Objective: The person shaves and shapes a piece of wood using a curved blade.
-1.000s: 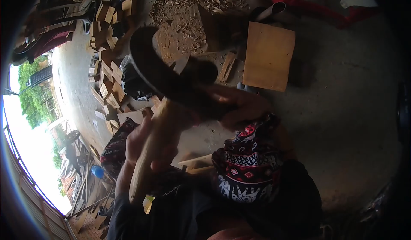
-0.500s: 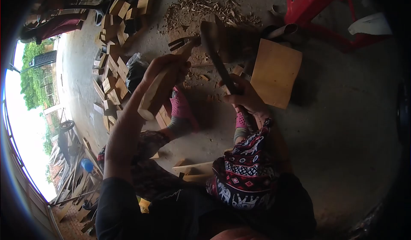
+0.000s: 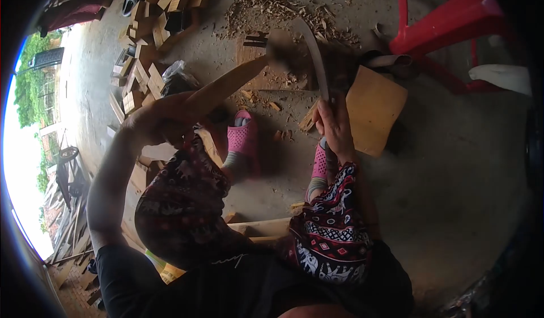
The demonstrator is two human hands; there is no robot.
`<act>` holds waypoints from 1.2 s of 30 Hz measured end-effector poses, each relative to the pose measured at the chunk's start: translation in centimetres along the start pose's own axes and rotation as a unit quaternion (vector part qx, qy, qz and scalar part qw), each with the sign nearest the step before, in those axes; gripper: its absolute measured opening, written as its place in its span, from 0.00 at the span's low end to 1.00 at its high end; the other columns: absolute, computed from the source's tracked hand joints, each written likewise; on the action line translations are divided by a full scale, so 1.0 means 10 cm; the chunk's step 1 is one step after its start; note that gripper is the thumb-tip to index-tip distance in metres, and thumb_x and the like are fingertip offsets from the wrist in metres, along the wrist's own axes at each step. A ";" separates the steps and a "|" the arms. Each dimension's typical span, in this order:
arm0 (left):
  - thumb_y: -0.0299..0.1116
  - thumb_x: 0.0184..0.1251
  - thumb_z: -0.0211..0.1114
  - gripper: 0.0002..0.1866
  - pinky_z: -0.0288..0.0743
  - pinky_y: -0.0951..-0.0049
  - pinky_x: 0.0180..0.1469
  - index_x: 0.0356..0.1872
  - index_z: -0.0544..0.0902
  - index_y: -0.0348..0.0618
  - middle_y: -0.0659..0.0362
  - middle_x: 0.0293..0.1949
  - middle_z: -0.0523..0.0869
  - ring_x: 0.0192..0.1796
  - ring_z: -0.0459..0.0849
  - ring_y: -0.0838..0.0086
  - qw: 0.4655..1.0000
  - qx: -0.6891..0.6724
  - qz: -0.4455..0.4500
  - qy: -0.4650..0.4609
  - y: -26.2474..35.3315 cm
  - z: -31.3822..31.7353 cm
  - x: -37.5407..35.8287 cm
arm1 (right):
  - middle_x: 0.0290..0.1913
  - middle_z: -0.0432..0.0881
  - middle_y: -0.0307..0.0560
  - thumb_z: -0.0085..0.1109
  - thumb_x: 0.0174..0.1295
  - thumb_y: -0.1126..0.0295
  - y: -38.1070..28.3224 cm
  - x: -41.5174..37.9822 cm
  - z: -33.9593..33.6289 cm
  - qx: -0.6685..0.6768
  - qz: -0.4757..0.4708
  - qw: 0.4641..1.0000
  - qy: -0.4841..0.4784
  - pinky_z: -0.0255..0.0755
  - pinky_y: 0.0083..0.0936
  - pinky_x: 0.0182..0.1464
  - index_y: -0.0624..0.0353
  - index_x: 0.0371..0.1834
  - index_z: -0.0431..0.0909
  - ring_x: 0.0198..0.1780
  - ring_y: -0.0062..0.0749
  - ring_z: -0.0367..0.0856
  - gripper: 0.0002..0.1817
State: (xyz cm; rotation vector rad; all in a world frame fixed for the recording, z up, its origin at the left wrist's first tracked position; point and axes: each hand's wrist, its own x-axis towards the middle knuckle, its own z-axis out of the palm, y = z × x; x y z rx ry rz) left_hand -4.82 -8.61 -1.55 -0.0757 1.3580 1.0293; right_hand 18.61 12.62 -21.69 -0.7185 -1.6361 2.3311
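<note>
My left hand (image 3: pixel 173 111) is closed around the near end of a pale, shaved wooden stick (image 3: pixel 229 83). The stick slants up to the right, its far end by a wooden block (image 3: pixel 275 81) strewn with chips. Partly blurred, a dark rounded shape hides some of that block. My right hand (image 3: pixel 337 128) grips a long knife (image 3: pixel 315 54) with a curved blade, which points upward and leans a little left. A gap separates blade and stick. Most of the knife's handle is hidden by my fingers.
Wood shavings (image 3: pixel 272 3) lie beyond the block. Several cut wood blocks (image 3: pixel 161 29) are piled at left. A tan board (image 3: pixel 374 111) sits right of my right hand, near a red plastic chair (image 3: pixel 447 23). Pink clogs (image 3: pixel 242 139) are on my feet.
My left hand has moved left and lower, and the stick now lies flatter, pointing right. The knife has turned so its curved blade shows more broadly. The view has shifted slightly.
</note>
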 end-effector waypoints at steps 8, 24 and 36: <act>0.24 0.51 0.65 0.36 0.72 0.81 0.23 0.66 0.65 0.42 0.59 0.36 0.79 0.28 0.77 0.81 0.999 -0.002 0.036 0.027 -0.68 -0.49 0.24 | 0.23 0.73 0.38 0.43 0.75 0.65 0.33 -0.40 0.11 -0.092 0.032 0.993 0.069 0.64 0.18 0.23 0.59 0.47 0.64 0.21 0.18 0.70 0.09; 0.52 0.74 0.47 0.24 0.75 0.78 0.22 0.51 0.74 0.38 0.54 0.30 0.81 0.25 0.79 0.75 0.958 -0.262 0.082 -0.081 -1.57 -0.81 1.30 | 0.18 0.67 0.35 0.46 0.73 0.64 -0.14 0.08 0.38 -0.150 0.195 0.969 0.005 0.56 0.17 0.13 0.57 0.37 0.60 0.13 0.14 0.62 0.10; 0.60 0.70 0.50 0.31 0.77 0.75 0.23 0.59 0.72 0.43 0.55 0.29 0.82 0.22 0.81 0.73 0.936 -0.321 0.013 -0.143 -1.73 -0.59 1.36 | 0.19 0.66 0.35 0.48 0.73 0.61 -0.29 0.07 0.41 -0.149 0.253 0.956 -0.015 0.56 0.14 0.12 0.53 0.40 0.60 0.12 0.16 0.61 0.11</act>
